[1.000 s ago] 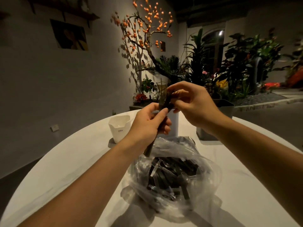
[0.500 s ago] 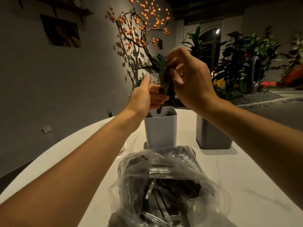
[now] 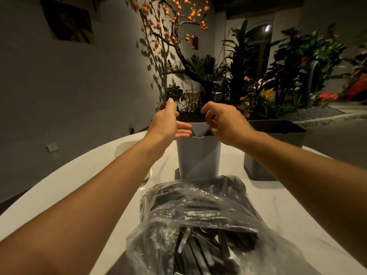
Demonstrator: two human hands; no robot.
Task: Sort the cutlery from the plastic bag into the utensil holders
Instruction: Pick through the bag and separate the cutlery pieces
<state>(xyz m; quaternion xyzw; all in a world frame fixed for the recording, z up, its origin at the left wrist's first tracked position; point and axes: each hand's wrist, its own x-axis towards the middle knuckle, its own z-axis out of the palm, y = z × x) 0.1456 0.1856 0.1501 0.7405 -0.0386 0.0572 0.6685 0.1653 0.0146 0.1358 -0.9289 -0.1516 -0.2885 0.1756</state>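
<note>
Now I hold both grips empty above middle holder (image 3: 198,155): left hand (image 3: 168,124) flat-fingered, right hand (image 3: 224,124) loosely curled. Bag (image 3: 198,225) at counter (image 3: 79,175) near edge, within reach.

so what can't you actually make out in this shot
- Inside of the light grey holder, head view: its front wall and both hands hide it.
- White holder: the left forearm covers most of it.
- Cutlery types in the plastic bag: crinkled film blurs them.
</note>
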